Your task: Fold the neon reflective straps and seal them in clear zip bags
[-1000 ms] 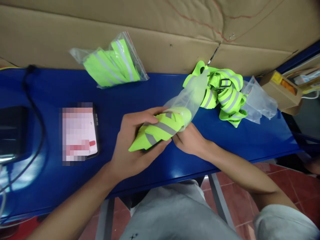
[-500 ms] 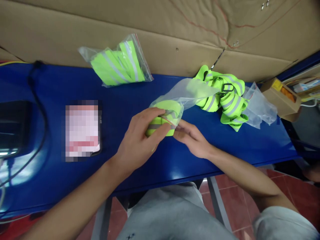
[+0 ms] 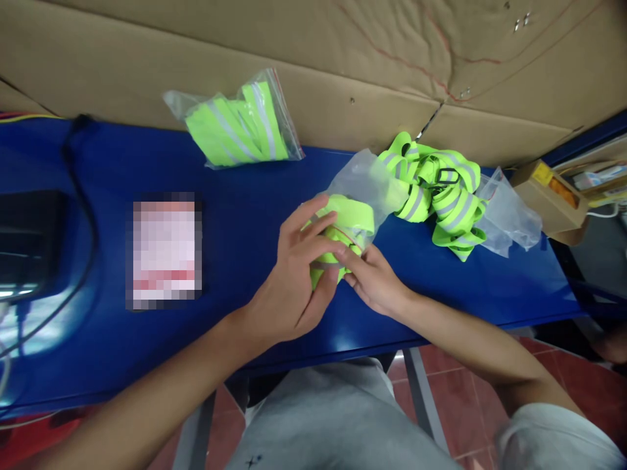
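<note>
A folded neon-yellow reflective strap (image 3: 350,214) with a grey stripe lies partly inside a clear zip bag (image 3: 360,175), whose red-lined mouth crosses over it. My left hand (image 3: 289,284) curls round the strap from the left, thumb below and fingers over the top. From the right, my right hand (image 3: 382,285) pinches the edge of the bag mouth against the strap; its fingertips are partly hidden. Just beyond the bag's far end sits a loose heap of similar straps (image 3: 458,205) with a black buckle.
Against the cardboard wall (image 3: 313,85) leans a filled bag of straps (image 3: 235,127). A blurred-out flat object (image 3: 164,251) and a black device with a cable (image 3: 29,245) are at left. More clear bags (image 3: 514,215) and a small cardboard box (image 3: 551,199) lie at right on the blue table (image 3: 245,215).
Both hands and the bagged strap have shifted slightly right and toward me. My left fingers have lifted and spread more over the strap, and my right fingers have come up to the bag mouth.
</note>
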